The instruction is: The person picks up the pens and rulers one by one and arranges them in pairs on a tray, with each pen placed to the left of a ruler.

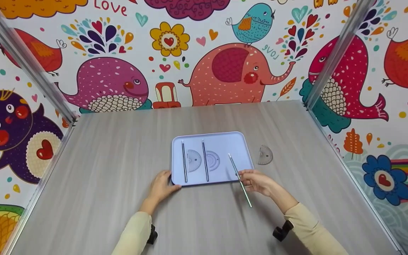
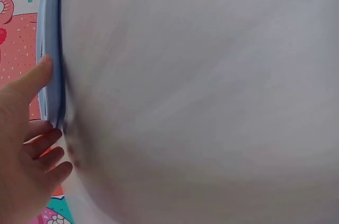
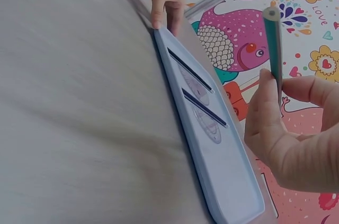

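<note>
A pale blue tray [image 1: 227, 141] lies on the table. In it are two dark pencils [image 1: 184, 161], with a clear protractor [image 1: 194, 160] beside the left one and another protractor [image 1: 212, 160] beside the right one. My left hand [image 1: 161, 186] holds the tray's near left corner; in the left wrist view the thumb and fingers [image 2: 45, 142] lie at its edge. Between thumb and fingers, my right hand [image 1: 257, 181] pinches a green pencil [image 1: 245, 193], tilted over the tray's near right corner. Its flat end with a core shows in the right wrist view.
A third clear protractor [image 1: 265, 155] lies on the grey wood-grain table [image 1: 119, 152], right of the tray. Printed cartoon walls [image 1: 168, 78] with metal corner posts [image 1: 338, 53] stand around the back and sides.
</note>
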A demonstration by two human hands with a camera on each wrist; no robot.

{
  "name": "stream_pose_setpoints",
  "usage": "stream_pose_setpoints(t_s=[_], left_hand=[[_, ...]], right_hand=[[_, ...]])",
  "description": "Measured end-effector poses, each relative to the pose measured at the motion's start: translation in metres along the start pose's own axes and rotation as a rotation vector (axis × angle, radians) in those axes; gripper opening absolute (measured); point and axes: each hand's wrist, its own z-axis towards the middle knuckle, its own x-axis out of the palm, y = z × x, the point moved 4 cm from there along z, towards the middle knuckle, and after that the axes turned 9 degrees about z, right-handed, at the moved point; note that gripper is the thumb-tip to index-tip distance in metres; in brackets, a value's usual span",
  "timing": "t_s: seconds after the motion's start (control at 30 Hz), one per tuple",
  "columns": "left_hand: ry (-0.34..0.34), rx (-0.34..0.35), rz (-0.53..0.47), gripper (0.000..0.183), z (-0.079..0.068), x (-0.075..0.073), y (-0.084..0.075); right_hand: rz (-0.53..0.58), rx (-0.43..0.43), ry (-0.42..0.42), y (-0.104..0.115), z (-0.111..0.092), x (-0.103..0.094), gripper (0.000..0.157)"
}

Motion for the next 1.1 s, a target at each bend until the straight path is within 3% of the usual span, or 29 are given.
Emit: stream_pose_setpoints(t_s=[0.37, 1.1], left_hand=[[0.01, -0.015, -0.008, 0.062, 0.001, 0.0, 0.001], [0.007, -0.01, 0.001, 0.064, 0.002, 0.001, 0.002]], right_hand=[[0.021, 0.006, -0.08, 0.003, 0.016, -0.004, 0.015], [0.022, -0.017, -0.147, 0.013, 0.043, -0.004, 0.013]])
